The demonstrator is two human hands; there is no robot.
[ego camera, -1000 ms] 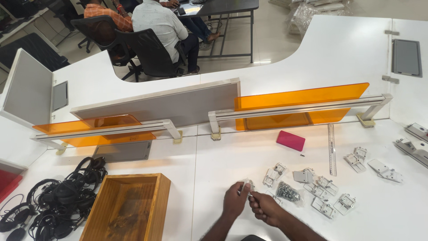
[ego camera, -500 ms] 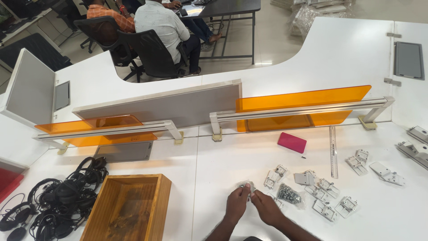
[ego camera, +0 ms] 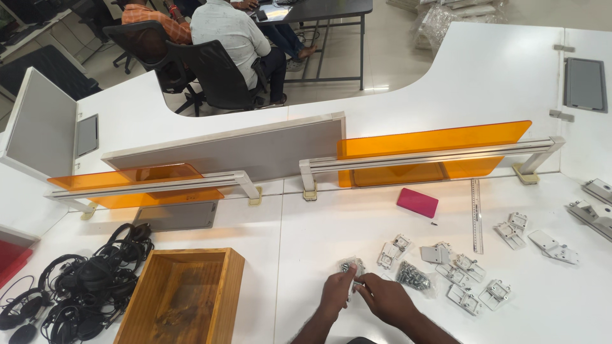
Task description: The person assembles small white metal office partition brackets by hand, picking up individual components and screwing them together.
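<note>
- While both hands are working at the near edge, the white desk [ego camera: 357, 216] is carrying every item listed below.
- Two orange screens [ego camera: 433, 141] are standing on rails along the far side of the desk, with a grey panel [ego camera: 236, 153] between them.
- Beyond the desk, two people are sitting in black chairs [ego camera: 217, 73] at a dark table.
- An open wooden box [ego camera: 182, 296] is sitting left of the hands, well apart from them.
- A tangle of black headsets [ego camera: 76, 286] is lying just beside the box, on its left.
- A steel ruler [ego camera: 476, 215] is lying right of a pink block [ego camera: 417, 202], pointing away from the person.
- White metal brackets [ego camera: 468, 280] are lying scattered right of the hands; one pair [ego camera: 393, 250] is lying near the fingertips.
- A clear bag of screws [ego camera: 413, 277] is lying just right of the right hand.
- The left hand [ego camera: 336, 294] is gripping the near side of a small bracket [ego camera: 350, 266], fingers curled around it.
- The right hand [ego camera: 386, 298] is pinching the same bracket from the right, fingertips touching it.
- The bracket is sitting at the front middle of the desk, between both hands; whether it is lifted or resting on the surface cannot be told.
</note>
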